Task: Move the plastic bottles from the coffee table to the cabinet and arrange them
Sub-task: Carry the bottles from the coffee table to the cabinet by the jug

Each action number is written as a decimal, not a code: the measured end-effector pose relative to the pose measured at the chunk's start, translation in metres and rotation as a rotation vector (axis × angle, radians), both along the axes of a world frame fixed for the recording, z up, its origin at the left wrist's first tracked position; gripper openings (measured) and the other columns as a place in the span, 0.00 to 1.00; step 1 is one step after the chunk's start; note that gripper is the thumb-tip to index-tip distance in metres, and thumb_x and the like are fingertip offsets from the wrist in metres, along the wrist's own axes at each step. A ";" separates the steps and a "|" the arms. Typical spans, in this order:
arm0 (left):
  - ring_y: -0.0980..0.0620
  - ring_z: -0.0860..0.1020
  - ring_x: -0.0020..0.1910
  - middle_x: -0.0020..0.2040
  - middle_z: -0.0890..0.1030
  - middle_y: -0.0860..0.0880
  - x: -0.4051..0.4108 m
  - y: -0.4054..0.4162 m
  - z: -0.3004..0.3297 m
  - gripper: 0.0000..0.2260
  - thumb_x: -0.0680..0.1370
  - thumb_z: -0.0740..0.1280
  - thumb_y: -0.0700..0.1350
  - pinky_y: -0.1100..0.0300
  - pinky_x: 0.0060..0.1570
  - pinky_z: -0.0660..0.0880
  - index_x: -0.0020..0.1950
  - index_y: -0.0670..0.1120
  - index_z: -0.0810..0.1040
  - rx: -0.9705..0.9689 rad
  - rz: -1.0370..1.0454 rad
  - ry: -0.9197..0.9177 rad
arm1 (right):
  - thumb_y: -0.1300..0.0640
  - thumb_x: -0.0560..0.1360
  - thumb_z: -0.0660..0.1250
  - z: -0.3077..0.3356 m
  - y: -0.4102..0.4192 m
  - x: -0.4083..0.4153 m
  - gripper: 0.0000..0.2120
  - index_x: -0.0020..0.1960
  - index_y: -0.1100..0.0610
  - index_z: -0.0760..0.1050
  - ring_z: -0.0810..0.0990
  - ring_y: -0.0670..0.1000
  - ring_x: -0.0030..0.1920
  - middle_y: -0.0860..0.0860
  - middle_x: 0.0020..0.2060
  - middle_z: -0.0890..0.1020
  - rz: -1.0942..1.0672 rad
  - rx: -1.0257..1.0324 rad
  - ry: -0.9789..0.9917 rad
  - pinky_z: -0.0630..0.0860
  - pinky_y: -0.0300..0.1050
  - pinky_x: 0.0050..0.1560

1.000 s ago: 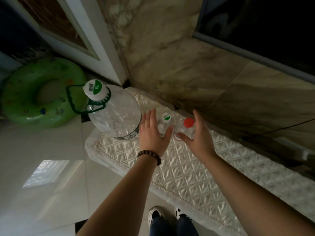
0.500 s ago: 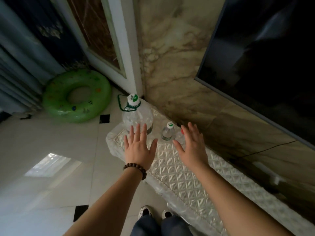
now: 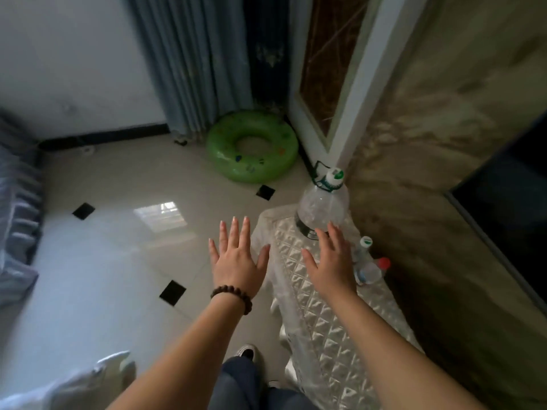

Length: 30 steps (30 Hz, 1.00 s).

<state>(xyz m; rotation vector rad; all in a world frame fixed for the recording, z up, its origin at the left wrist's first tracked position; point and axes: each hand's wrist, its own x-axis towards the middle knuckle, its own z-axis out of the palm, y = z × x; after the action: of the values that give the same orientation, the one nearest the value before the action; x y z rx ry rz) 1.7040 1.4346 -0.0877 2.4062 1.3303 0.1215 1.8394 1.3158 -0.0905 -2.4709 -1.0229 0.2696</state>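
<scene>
Since a moment ago, when our hands framed the small bottles, our left hand (image 3: 236, 261) has drifted over the floor and our right hand (image 3: 333, 261) hovers beside them, both spread and empty; the large bottle (image 3: 321, 208), green-capped bottle (image 3: 363, 247) and red-capped bottle (image 3: 371, 270) stand on the cabinet (image 3: 319, 321).

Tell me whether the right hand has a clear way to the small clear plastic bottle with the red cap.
Probably yes. The open right hand hovers just beside the small clear plastic bottle with the red cap, which stands on the quilted white cover. Nothing lies between them; only the green-capped small bottle stands close behind.
</scene>
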 end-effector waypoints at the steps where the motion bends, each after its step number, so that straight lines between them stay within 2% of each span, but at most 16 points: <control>1: 0.52 0.36 0.75 0.78 0.43 0.53 -0.012 -0.001 0.000 0.31 0.77 0.46 0.65 0.46 0.73 0.38 0.77 0.56 0.41 0.004 0.052 0.010 | 0.46 0.78 0.59 0.000 0.005 -0.007 0.27 0.73 0.57 0.63 0.50 0.55 0.76 0.56 0.76 0.56 0.039 0.003 0.003 0.52 0.57 0.74; 5: 0.51 0.38 0.76 0.78 0.43 0.52 -0.067 -0.012 -0.002 0.31 0.78 0.46 0.64 0.47 0.73 0.38 0.77 0.55 0.41 0.028 0.260 0.031 | 0.45 0.78 0.57 -0.005 0.025 -0.044 0.28 0.74 0.56 0.60 0.47 0.53 0.77 0.55 0.77 0.55 0.224 0.011 0.013 0.50 0.55 0.75; 9: 0.50 0.40 0.76 0.78 0.44 0.52 -0.134 -0.030 -0.006 0.31 0.78 0.48 0.63 0.45 0.74 0.41 0.77 0.54 0.42 0.041 0.475 0.034 | 0.41 0.76 0.53 -0.010 0.042 -0.098 0.30 0.74 0.54 0.60 0.46 0.51 0.77 0.54 0.77 0.54 0.429 -0.001 0.051 0.45 0.50 0.76; 12: 0.50 0.40 0.76 0.78 0.45 0.51 -0.191 -0.048 -0.004 0.31 0.78 0.49 0.63 0.45 0.72 0.39 0.77 0.53 0.43 0.042 0.648 0.049 | 0.43 0.78 0.56 -0.008 0.052 -0.150 0.28 0.75 0.53 0.58 0.45 0.50 0.77 0.52 0.77 0.52 0.600 -0.019 0.079 0.41 0.48 0.75; 15: 0.50 0.41 0.76 0.78 0.46 0.50 -0.251 -0.071 -0.002 0.31 0.78 0.51 0.62 0.44 0.73 0.38 0.77 0.53 0.44 0.043 0.833 0.044 | 0.46 0.78 0.58 -0.002 0.061 -0.211 0.27 0.74 0.53 0.61 0.46 0.50 0.77 0.52 0.77 0.53 0.767 -0.002 0.093 0.40 0.48 0.74; 19: 0.49 0.42 0.76 0.78 0.50 0.49 -0.320 -0.108 0.002 0.31 0.78 0.53 0.61 0.45 0.73 0.39 0.77 0.51 0.47 0.067 1.067 0.013 | 0.46 0.78 0.59 0.008 0.067 -0.290 0.26 0.74 0.53 0.61 0.46 0.51 0.77 0.52 0.77 0.54 0.998 0.013 0.114 0.40 0.48 0.74; 24: 0.49 0.44 0.77 0.78 0.51 0.49 -0.399 -0.163 0.008 0.31 0.78 0.54 0.60 0.45 0.73 0.41 0.77 0.51 0.48 0.103 1.318 0.027 | 0.44 0.79 0.56 0.017 0.056 -0.383 0.26 0.74 0.53 0.61 0.44 0.51 0.77 0.53 0.77 0.52 1.259 0.032 0.043 0.38 0.48 0.74; 30: 0.48 0.46 0.77 0.78 0.53 0.48 -0.492 -0.245 0.011 0.32 0.78 0.58 0.58 0.44 0.73 0.44 0.77 0.51 0.49 0.141 1.552 0.007 | 0.46 0.78 0.59 0.021 0.005 -0.502 0.25 0.72 0.55 0.63 0.47 0.54 0.77 0.54 0.77 0.55 1.492 0.036 0.028 0.44 0.53 0.76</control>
<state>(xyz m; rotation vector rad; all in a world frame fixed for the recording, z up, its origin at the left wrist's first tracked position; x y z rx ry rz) 1.2115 1.1896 -0.0769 0.8846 2.8467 0.5895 1.3379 1.3210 -0.0697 -1.1737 -2.5711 0.6716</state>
